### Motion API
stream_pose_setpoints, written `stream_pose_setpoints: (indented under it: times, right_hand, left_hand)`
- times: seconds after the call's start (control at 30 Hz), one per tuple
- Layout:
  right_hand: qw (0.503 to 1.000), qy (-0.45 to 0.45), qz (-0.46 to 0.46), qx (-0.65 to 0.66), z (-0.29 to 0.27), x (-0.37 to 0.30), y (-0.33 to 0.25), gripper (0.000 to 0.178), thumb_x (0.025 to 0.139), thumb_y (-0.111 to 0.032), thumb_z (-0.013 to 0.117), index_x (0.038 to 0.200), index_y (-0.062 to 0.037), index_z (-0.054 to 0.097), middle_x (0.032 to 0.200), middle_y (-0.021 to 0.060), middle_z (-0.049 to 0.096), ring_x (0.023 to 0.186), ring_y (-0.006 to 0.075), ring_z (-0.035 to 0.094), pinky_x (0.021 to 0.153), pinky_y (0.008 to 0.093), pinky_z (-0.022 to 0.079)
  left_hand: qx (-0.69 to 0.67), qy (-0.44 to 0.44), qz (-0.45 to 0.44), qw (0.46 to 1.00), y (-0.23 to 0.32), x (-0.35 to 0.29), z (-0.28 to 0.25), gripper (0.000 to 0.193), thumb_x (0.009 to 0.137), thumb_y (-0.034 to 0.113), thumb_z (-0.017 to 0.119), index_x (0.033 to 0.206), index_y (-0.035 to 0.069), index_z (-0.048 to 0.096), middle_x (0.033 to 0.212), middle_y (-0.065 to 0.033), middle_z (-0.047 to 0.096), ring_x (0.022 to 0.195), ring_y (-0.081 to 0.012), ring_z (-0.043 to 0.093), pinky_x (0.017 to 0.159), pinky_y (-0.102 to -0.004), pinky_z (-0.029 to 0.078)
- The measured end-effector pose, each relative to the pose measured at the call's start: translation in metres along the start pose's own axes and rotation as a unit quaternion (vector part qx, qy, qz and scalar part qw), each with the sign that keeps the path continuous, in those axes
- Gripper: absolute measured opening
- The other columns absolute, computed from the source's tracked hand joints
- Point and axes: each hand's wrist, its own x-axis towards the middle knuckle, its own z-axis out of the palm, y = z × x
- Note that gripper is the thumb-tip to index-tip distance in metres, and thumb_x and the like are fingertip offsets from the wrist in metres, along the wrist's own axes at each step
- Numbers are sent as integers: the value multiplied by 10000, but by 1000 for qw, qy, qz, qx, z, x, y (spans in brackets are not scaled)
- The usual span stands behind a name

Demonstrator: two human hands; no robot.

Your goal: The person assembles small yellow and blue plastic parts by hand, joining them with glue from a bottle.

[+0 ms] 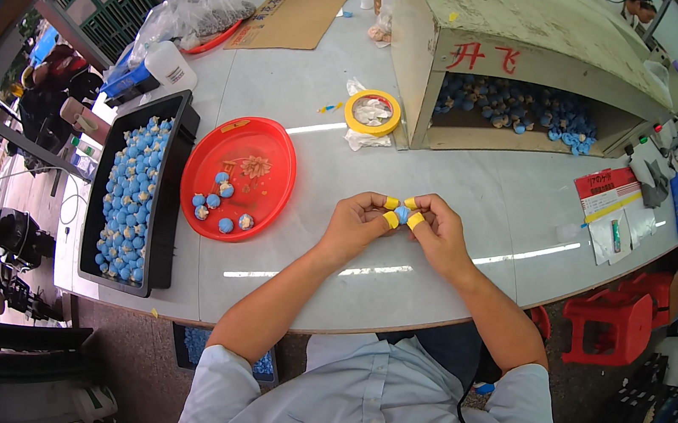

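Note:
A small blue ball-like piece [401,214] is pinched between the fingertips of both my hands, above the grey-white table. My left hand [356,224] grips it from the left and my right hand [441,237] from the right. Yellow tape wraps the thumb and index fingertip of each hand. The fingers cover much of the piece, so its details are hidden. Left of my hands lies a round red plate [270,202] with several blue balls with pale patches [225,225] in it. Beyond it, a black tray [170,211] is filled with many similar balls [130,201].
A pale open-fronted cabinet [541,45] at the back right holds many blue pieces [499,100]. Beside it lies a yellow tape roll [350,112]. Cardboard [295,22] and plastic bags [203,10] lie at the far left. Red stools [610,329] stand beyond the table's right edge.

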Motion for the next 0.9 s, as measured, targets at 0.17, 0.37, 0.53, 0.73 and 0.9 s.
stream_pose_setpoints:
  times: [0.17, 0.37, 0.53, 0.73, 0.9]
  right_hand:
    - [1000, -11, -2, -6, 0, 1, -2, 137, 918, 2, 544, 1051, 37, 553, 920, 44, 625, 760, 50, 583, 658, 200, 479]
    - [999, -33, 23, 6, -2, 3, -5, 128, 922, -4, 550, 1043, 34, 560, 915, 45, 641, 788, 59, 621, 674, 201, 487]
    - [994, -63, 73, -48, -9, 5, -8, 152, 893, -12, 574, 1041, 26, 572, 843, 10, 604, 671, 24, 540, 608, 195, 435]
    - [996, -49, 14, -68, -12, 6, 5, 191, 879, -32, 570, 1060, 28, 573, 809, 6, 584, 632, 25, 502, 557, 191, 415]
    - [989, -76, 122, 20, -11, 7, -14, 218, 878, -32, 554, 1090, 17, 564, 796, 26, 584, 608, 50, 528, 503, 206, 436]
  left_hand:
    - [57, 14, -21, 998, 5, -2, 2, 257, 902, 17, 631, 1139, -74, 593, 1070, -115, 639, 920, -158, 654, 841, -295, 577]
    - [82, 1, -21, 996, 3, 0, -3, 250, 899, 13, 632, 1134, -68, 597, 1069, -116, 645, 920, -155, 656, 833, -288, 579]
    - [67, 3, -28, 997, -1, 1, -4, 244, 896, 8, 632, 1127, -64, 599, 1069, -120, 646, 943, -167, 656, 838, -297, 579]
    - [44, -3, -40, 998, -1, 2, -2, 241, 893, 4, 631, 1120, -69, 596, 1071, -129, 643, 960, -182, 658, 850, -300, 575]
    - [67, 3, -35, 997, -1, 1, -4, 241, 888, 2, 643, 1112, -73, 593, 1062, -125, 638, 977, -194, 656, 857, -301, 573]
